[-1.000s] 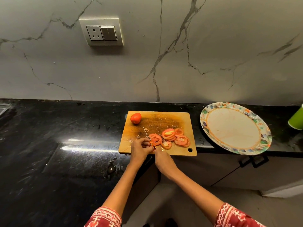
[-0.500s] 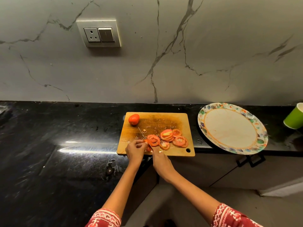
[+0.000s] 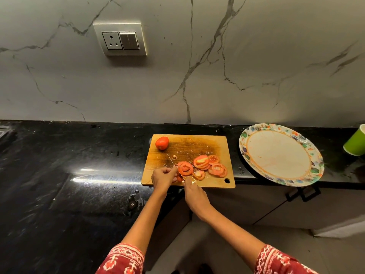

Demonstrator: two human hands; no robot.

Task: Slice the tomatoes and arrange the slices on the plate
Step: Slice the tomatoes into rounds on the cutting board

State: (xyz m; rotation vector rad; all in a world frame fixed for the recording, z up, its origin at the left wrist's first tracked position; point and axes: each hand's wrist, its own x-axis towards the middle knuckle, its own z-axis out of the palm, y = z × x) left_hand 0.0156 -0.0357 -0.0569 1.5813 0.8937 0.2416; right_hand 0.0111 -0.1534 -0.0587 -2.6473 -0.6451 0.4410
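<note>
A wooden cutting board [image 3: 215,143] lies on the black counter. A whole red tomato [image 3: 162,142] sits at its far left corner. Several tomato slices [image 3: 203,165] are piled near the board's front. At the board's front edge my left hand [image 3: 165,177] holds the remaining tomato piece [image 3: 179,178], mostly hidden by my fingers. My right hand [image 3: 194,196] grips a knife [image 3: 172,161] whose thin blade runs up and left across the board, against that piece. A white plate with a patterned rim [image 3: 316,161] stands to the right, with no slices on it.
A green cup [image 3: 355,140] is at the far right edge. The black counter [image 3: 69,175] stretches left of the board. A marble wall with a socket and switch [image 3: 120,39] rises behind. Cabinet fronts with a black handle [image 3: 302,193] lie below the plate.
The view shifted slightly. Both hands stay at the board's front edge with the knife on the tomato piece; the blade has moved a little through it.
</note>
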